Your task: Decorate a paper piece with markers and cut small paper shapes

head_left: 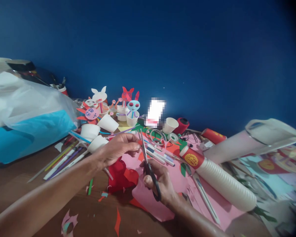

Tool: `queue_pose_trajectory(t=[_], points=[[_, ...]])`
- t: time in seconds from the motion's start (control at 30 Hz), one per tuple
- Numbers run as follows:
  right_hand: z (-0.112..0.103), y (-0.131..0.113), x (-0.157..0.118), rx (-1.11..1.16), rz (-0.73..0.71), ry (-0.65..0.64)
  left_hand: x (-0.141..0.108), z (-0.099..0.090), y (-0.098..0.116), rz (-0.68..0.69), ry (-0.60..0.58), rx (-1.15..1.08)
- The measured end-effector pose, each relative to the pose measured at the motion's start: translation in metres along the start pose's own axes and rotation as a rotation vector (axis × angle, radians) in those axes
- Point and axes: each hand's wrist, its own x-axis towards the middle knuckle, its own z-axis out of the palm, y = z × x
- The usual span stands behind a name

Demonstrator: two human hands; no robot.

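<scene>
My right hand [160, 179] is closed round the black handles of a pair of scissors [144, 149], whose blades point up and away from me and stand slightly apart. Facing it, my left hand [124, 146] pinches a small red paper piece [139, 142] close to the blades; most of that piece is hidden by my fingers. Under my hands lie pink paper [150, 200] and red paper [115, 179]. Several markers [160, 156] rest just beyond the scissors.
Paper-cup figures with animal faces [133, 106] stand by the blue wall. A long stack of paper cups [227, 184] and a utility knife [206, 197] lie at right. A plastic bag [39, 98] bulges at left, near straws and pens [61, 164]. Paper scraps [69, 223] litter the front.
</scene>
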Motion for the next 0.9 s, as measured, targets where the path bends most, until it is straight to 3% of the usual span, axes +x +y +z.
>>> queue_pose_trajectory(t=[0.9], points=[[-0.003, 0.001, -0.002, -0.013, 0.05, -0.015, -0.001, -0.011, 0.005, -0.039, -0.081, 0.04]])
